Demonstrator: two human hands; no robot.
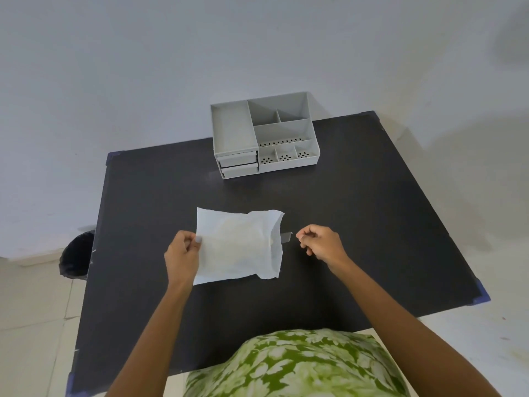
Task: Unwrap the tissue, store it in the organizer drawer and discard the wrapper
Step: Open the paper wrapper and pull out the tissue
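A white tissue pack in its wrapper is held just above the middle of the black table. My left hand pinches the pack's left edge between thumb and fingers. A small grey strip sticks out from the pack's right side. My right hand hovers just right of that strip, fingers curled together, with nothing visible in them. The grey organizer stands at the table's far edge. Its two small drawers at the front left are closed.
A bin lined with a black bag stands on the floor beside the table's left edge. The organizer's top has several open compartments, some with perforated floors. A white wall rises behind the table. My green patterned clothing fills the bottom of the view.
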